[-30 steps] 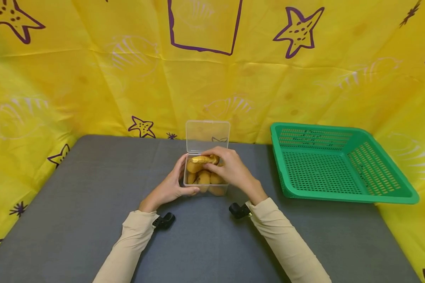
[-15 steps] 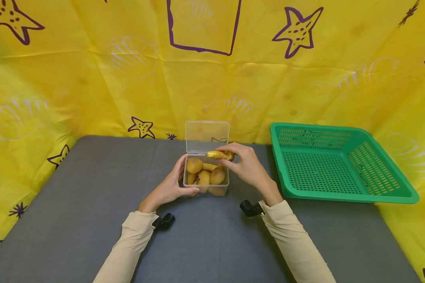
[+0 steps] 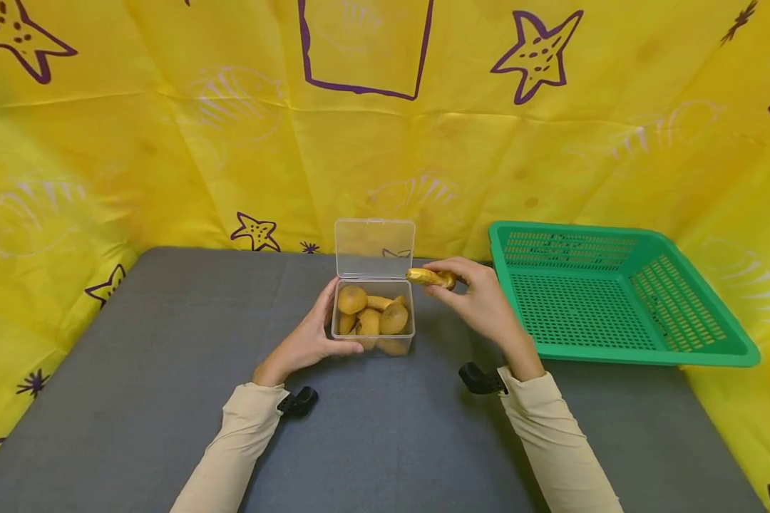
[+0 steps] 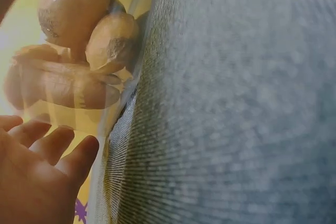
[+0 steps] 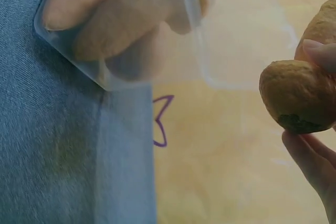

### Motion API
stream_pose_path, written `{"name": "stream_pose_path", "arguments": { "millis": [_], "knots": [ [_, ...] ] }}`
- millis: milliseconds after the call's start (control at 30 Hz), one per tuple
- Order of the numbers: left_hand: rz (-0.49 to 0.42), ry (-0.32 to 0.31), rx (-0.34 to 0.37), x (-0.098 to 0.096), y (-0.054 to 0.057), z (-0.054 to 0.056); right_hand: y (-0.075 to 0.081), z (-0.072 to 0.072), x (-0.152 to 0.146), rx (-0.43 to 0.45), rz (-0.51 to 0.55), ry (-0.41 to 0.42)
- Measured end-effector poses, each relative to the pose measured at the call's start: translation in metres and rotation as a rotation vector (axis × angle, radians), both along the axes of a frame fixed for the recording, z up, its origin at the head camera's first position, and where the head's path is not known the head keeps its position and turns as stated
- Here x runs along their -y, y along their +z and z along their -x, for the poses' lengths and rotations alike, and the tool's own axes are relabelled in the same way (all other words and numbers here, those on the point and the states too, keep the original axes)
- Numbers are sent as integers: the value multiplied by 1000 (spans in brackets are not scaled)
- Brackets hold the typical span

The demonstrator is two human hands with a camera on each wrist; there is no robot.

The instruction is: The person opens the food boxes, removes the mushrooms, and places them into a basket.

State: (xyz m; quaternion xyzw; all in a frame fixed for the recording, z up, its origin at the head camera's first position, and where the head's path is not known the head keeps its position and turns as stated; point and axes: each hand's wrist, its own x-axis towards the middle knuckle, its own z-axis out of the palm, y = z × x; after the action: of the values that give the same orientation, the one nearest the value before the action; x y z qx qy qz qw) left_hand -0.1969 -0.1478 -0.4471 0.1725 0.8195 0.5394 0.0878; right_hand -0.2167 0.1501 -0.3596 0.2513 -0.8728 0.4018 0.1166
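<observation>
My left hand point(image 3: 314, 329) holds the left end of a clear plastic box point(image 3: 375, 335), thumb along the front and fingers at the side. The box's hinged lid point(image 3: 375, 248) stands upright at the back. Inside lie several rounded, yellow-brown pieces point(image 3: 353, 300), also seen through the wall as blurry lumps point(image 4: 73, 6) in the left wrist view. My right hand point(image 3: 481, 296) pinches a knobby yellow-brown piece point(image 3: 426, 278) between thumb and fingers, above and just right of the box. In the right wrist view this piece point(image 5: 294, 95) shows wrinkled skin and a dark green patch.
A green plastic basket point(image 3: 635, 359) with perforated walls stands on the right, beyond my right hand. Grey cloth point(image 3: 167, 370) covers the table. A yellow printed curtain point(image 3: 244, 142) hangs along the back edge.
My right hand has lifted the knobby piece out of the box and moved right with it, past the box's right side. My left hand has stayed at the box.
</observation>
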Motion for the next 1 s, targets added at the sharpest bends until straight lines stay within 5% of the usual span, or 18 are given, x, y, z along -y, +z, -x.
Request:
{"name": "stream_pose_path", "arguments": {
  "millis": [300,1000],
  "knots": [
    [-31,19,19,-1,-3,2,10,-9,-28,14,-10,-73],
    [-5,8,14,0,-4,3,5,-19,-88,10,-107,-196]
  ]
}}
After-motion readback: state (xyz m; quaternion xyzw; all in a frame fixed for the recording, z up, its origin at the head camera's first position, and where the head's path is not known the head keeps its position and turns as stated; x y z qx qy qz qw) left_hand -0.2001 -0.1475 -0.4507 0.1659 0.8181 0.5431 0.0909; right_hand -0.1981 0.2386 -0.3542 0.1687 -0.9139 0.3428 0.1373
